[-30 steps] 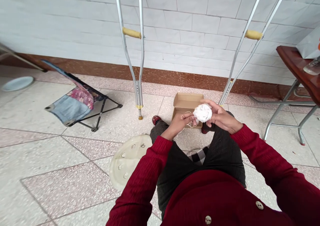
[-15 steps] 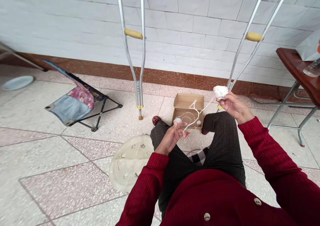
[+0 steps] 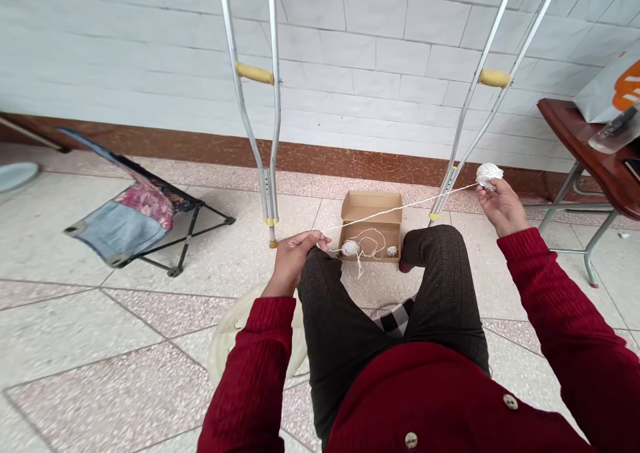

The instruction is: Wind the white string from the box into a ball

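Note:
A ball of white yarn [image 3: 489, 175] is held in the fingers of my right hand [image 3: 504, 205], out to the right at knee height. From it a single strand of yarn [image 3: 395, 211] runs taut across to my left hand [image 3: 294, 258], which pinches it beside my left knee. Below the strand, an open cardboard box [image 3: 371, 207] sits on the floor between my feet. Inside lie a second white yarn ball [image 3: 350, 248] on the left, a smaller one [image 3: 392, 251] on the right, and loose loops of yarn between them.
Two metal crutches [image 3: 269, 186] [image 3: 453, 173] lean on the tiled wall. At the left stands a folding chair [image 3: 127, 216]. A pale round plastic cover [image 3: 220, 343] lies by my left leg. A brown stool [image 3: 575, 139] holds a bag and a clear bottle.
My hands have drawn apart, left hand to the left and right hand to the right with the ball. The slack, tangled yarn between them is now a straight strand.

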{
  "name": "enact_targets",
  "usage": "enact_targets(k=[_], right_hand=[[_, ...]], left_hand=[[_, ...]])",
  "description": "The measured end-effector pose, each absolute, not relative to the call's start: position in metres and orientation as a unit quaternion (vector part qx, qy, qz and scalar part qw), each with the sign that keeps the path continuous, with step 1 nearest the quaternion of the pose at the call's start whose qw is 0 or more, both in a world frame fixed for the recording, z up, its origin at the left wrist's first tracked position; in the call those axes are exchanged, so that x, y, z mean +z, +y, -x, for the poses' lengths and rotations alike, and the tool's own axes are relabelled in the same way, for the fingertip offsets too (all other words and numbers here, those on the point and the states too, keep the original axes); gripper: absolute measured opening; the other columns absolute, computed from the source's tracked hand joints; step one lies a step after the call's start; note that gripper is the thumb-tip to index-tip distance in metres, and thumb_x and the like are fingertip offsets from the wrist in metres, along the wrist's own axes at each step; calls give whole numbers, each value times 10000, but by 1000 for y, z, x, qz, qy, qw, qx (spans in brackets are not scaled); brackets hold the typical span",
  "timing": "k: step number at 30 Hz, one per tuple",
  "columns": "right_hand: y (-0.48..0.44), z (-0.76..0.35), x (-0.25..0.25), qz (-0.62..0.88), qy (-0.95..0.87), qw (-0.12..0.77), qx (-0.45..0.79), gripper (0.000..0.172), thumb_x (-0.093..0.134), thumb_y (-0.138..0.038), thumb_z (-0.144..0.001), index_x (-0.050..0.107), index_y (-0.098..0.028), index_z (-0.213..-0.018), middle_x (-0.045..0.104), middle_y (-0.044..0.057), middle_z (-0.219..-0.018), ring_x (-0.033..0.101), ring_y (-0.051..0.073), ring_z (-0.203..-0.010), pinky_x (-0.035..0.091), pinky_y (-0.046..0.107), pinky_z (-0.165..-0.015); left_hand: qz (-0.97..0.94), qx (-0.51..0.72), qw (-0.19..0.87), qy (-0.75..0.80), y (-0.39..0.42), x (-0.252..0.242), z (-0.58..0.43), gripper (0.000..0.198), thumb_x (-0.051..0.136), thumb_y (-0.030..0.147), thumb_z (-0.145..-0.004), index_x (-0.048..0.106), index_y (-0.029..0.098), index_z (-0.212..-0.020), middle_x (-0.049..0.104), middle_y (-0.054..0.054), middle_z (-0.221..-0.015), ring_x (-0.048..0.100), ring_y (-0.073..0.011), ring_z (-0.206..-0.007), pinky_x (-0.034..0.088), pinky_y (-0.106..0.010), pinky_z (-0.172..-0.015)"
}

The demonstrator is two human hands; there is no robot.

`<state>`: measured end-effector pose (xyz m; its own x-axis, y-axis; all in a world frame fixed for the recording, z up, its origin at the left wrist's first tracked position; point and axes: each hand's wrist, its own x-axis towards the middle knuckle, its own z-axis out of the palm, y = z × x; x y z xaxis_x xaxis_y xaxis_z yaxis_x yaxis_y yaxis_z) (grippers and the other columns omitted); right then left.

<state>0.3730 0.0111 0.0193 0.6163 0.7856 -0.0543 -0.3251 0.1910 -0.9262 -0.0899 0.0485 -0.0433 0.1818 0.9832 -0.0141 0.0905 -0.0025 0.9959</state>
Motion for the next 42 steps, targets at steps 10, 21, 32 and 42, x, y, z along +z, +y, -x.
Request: enact_targets(k=[10,21,32,42], right_hand=[[-11,-254,65,484,-369,553,570,446,764,-202,-658,607,-230,-1074,677,2,-864,625,120,-669,473,204,-501],[0,-222,77,469,-503,513,514,453,786,-219,-652,585,-222,-1058,644,-14,-764,567,112,-581,436,197,-421],[-3,-211,75,450,-550,494,500,469,744,-245,-693,553,-244,-1121,630,-3,-842,547,119,-627,445,215,-464],[6,-236,-13,596,-655,390,253,408,692,-153,-638,636,-202,-1039,640,19,-917,564,171,-761,467,306,-701]], left_hand=[[-702,357,393,474,78,-46,3,427,555,258,-839,598,146,-1249,647,-123,-1263,596,-242,-1168,424,-396,-1042],[-596,423,577,365,31,-29,-56,311,665,357,-817,684,143,-1043,735,-69,-902,685,-214,-903,502,-369,-900],[-683,332,576,302,21,-17,-52,267,578,393,-879,696,154,-888,730,-58,-832,675,-193,-855,498,-314,-840],[-840,198,393,317,-1,20,-3,332,473,274,-927,637,174,-656,642,5,-661,577,-133,-645,405,-248,-668]])
